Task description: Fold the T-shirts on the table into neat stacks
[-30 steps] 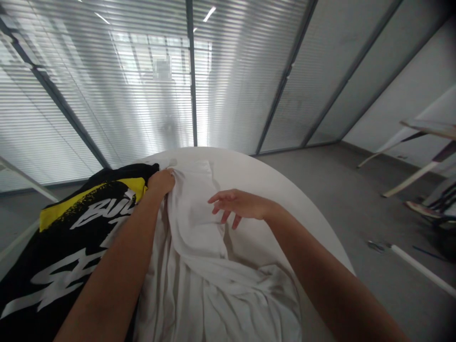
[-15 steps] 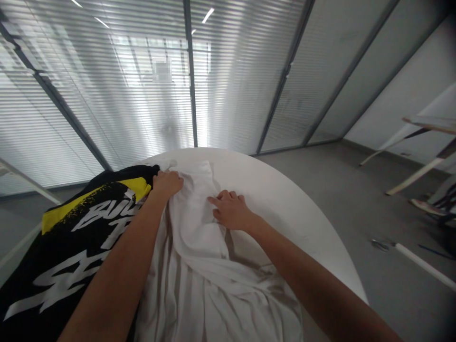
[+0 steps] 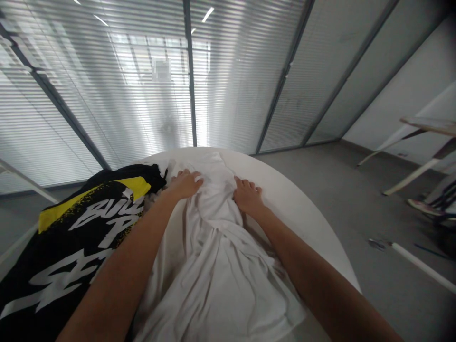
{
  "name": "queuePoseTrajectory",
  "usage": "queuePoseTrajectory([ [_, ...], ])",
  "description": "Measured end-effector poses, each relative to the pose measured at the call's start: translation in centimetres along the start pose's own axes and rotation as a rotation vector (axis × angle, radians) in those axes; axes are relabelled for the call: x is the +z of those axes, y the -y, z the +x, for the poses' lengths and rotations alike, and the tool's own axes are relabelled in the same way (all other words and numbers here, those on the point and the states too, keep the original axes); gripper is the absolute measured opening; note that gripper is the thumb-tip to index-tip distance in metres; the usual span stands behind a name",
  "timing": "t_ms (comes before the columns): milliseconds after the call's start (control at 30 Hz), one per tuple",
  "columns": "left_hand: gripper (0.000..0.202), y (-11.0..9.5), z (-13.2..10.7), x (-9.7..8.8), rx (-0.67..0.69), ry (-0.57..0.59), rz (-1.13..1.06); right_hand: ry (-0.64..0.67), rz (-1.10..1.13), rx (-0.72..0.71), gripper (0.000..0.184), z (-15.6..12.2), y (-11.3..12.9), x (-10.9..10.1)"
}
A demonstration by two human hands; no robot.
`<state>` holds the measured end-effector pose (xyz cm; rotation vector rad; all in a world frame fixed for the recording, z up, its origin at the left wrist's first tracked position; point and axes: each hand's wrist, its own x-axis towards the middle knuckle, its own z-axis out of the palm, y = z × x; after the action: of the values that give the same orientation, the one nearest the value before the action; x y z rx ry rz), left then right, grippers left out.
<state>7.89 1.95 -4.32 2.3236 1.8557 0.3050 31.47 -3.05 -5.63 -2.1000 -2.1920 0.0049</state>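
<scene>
The cloth (image 3: 231,280) is plain white, with soft grey shading along its creases. The shirt (image 3: 53,240) is black, bearing a yellow band (image 3: 53,218) that breaks into black speckles along its edge, and bold white lettering (image 3: 59,280). The round table (image 3: 292,213) is plain white. The blinds (image 3: 235,95) show fine pale grey and white horizontal stripes between dark grey bars (image 3: 191,85). The floor (image 3: 320,190) is grey; on it are a white pole (image 3: 420,263) and a thin blue strip (image 3: 429,251).

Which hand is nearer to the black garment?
Left. The left hand is just right of the black garment; the right hand is farther right, at the right edge of the white cloth.
</scene>
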Motion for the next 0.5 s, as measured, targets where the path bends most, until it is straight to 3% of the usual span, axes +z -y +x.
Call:
queuePoseTrajectory([
  [100,0.055,-0.8,-0.3,0.0,0.039,0.061,0.007,0.002,0.002,0.019,0.045,0.1,0.2,-0.7],
  [200,0.053,-0.3,-0.2,0.8,0.078,0.045,0.045,0.107,0.044,0.078,0.043,0.0,0.4,-1.8],
  [333,0.052,1.3,0.1,1.9,0.083,-0.003,0.016,0.315,0.178,0.006,0.06,-0.4,0.6,-3.1],
  [500,0.05,1.8,0.3,2.2,0.028,-0.03,0.039,0.389,0.242,-0.17,0.08,-1.2,1.3,-3.2],
])
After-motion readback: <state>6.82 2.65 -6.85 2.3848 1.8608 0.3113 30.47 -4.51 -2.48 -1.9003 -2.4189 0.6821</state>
